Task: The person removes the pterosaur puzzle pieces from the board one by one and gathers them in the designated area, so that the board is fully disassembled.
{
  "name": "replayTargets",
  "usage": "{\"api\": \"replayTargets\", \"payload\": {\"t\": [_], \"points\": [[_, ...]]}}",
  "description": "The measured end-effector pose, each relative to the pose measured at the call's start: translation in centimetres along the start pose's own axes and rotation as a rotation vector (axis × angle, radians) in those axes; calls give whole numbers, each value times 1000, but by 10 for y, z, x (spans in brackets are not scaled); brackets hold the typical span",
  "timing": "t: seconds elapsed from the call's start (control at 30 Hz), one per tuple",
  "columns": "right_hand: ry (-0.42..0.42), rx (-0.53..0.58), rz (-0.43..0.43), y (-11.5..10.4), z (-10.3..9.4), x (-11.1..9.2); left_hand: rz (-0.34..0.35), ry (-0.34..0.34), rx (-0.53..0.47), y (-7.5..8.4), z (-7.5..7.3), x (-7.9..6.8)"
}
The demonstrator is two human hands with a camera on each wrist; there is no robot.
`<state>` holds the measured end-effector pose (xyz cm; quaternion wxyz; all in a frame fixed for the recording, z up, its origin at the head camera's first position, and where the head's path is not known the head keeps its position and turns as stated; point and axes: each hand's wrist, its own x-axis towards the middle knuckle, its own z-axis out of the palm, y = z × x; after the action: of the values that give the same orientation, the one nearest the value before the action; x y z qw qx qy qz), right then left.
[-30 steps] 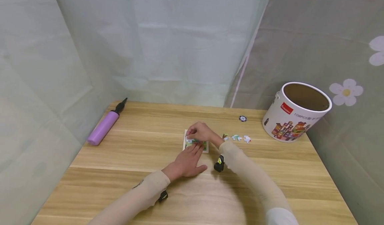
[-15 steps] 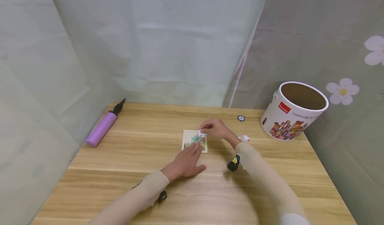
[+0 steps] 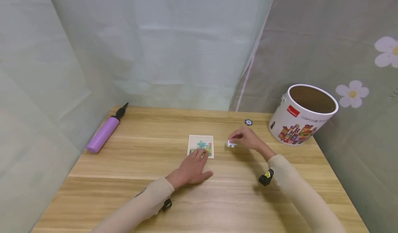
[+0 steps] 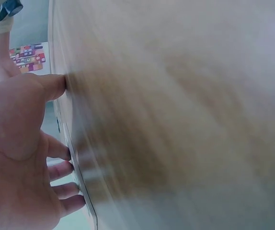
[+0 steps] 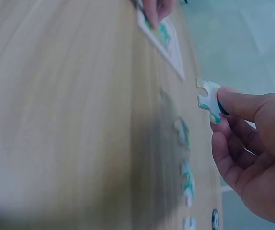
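My right hand [image 3: 247, 138] pinches a jigsaw piece [image 5: 208, 98] between thumb and fingers, held above the table to the right of the puzzle tray [image 3: 200, 136]. That piece is white with green and yellow patches. My left hand [image 3: 193, 165] lies palm down, its extended fingers resting on the near part of the tray and the thumb spread to the right. Inside the pale frame, part of a green and yellow picture [image 3: 203, 145] shows; the fingers cover its lower part. In the right wrist view several loose jigsaw pieces [image 5: 188, 182] lie in a row on the table.
A poker chip [image 3: 248, 122] lies farther back on the wooden table [image 3: 149, 150]. At the right rear stands a large white bucket [image 3: 300, 122] with printed blocks. A purple hand pump [image 3: 104, 134] lies along the left edge. Cloth curtains [image 3: 192, 53] hang behind the table.
My right hand has moved from over the tray to the right, with a jigsaw piece between its fingers. More of the tray is uncovered. The left hand has stayed in place.
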<state>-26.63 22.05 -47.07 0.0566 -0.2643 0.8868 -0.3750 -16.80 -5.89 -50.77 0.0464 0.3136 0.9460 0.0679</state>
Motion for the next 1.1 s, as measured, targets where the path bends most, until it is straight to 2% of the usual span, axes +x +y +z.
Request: {"api": "replayTargets", "payload": {"t": [0.37, 0.63, 0.83, 1.1], "points": [[-49, 8, 45, 10, 6, -17, 10, -2, 49, 2, -5, -3], [-68, -40, 8, 13, 13, -17, 6, -19, 52, 3, -4, -4], [-72, -59, 16, 15, 16, -15, 30, 10, 41, 2, -2, -6], [-51, -90, -7, 16, 16, -14, -16, -13, 16, 3, 1, -6]]}}
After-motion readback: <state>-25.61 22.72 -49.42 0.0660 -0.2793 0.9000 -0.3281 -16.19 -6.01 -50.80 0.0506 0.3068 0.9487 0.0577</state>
